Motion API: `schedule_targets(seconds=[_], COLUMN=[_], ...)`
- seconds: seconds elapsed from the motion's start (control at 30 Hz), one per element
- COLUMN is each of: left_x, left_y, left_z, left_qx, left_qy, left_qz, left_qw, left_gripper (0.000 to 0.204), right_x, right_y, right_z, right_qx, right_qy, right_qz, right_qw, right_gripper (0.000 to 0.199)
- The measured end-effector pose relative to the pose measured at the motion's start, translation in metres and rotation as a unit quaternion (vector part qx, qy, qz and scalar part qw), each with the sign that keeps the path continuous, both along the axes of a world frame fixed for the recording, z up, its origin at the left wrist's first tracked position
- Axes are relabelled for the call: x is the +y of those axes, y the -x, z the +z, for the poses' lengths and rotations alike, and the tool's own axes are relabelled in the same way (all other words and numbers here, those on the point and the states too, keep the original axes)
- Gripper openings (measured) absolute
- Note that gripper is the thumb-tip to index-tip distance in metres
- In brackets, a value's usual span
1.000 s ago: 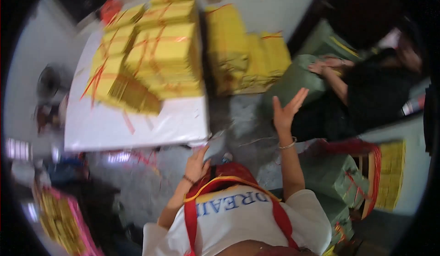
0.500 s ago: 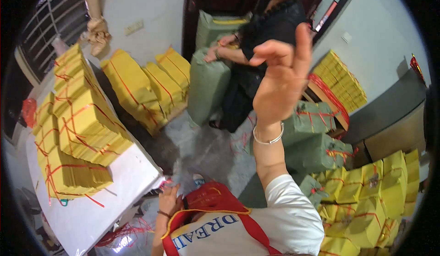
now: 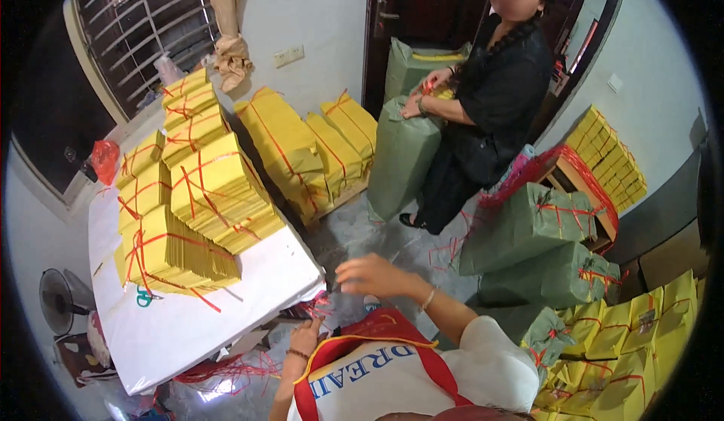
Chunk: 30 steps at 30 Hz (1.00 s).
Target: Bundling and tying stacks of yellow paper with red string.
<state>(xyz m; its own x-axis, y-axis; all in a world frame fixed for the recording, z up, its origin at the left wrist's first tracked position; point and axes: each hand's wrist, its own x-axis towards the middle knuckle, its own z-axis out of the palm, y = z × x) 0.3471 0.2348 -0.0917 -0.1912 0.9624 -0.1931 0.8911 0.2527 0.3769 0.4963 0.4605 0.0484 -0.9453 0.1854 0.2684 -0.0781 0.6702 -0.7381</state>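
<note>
At the near right corner of a white-topped table (image 3: 264, 311) hangs a bunch of thin red plastic strips (image 3: 317, 300). My left hand (image 3: 304, 339) is just below it, fingers stretched up toward the strips; whether it touches them I cannot tell. My right hand (image 3: 369, 276) hovers just right of the corner, palm down, its fingers stretched out with nothing in them. Stacks of yellow paper (image 3: 219, 187) tied with red strips stand on the table. Beside them lies a pair of scissors with green handles (image 3: 143, 297).
A person in black (image 3: 490, 89) stands ahead, hands on an upright green wrapped bale (image 3: 407, 157). More green bales (image 3: 528, 228) and yellow bundles (image 3: 603, 379) crowd the right. Tied yellow stacks (image 3: 279, 145) stand beyond the table. Loose red strips (image 3: 234, 368) trail below it.
My right hand has come down from a high raised position to beside the table corner. My left hand stays close to the corner. The view has shifted left and upward.
</note>
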Motion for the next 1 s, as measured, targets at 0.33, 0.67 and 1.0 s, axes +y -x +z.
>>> schedule_targets(seconds=[0.33, 0.67, 1.0], left_x=[0.018, 0.012, 0.031], left_y=[-0.020, -0.024, -0.026], left_z=[0.009, 0.000, -0.002], left_qx=[-0.012, -0.043, -0.061], left_qy=[0.021, 0.081, 0.103], left_qz=[-0.032, -0.027, -0.068], left_qw=[0.999, 0.995, 0.990], left_gripper=[0.049, 0.050, 0.052], right_x=[0.066, 0.054, 0.058], right_y=[-0.016, -0.041, -0.071], right_z=[0.103, 0.065, 0.136], right_qx=[0.356, 0.269, 0.477], right_qy=[0.626, 0.666, 0.316], right_qz=[0.168, -0.021, -0.178], right_qw=[0.673, 0.696, 0.801], right_gripper=[0.064, 0.066, 0.048])
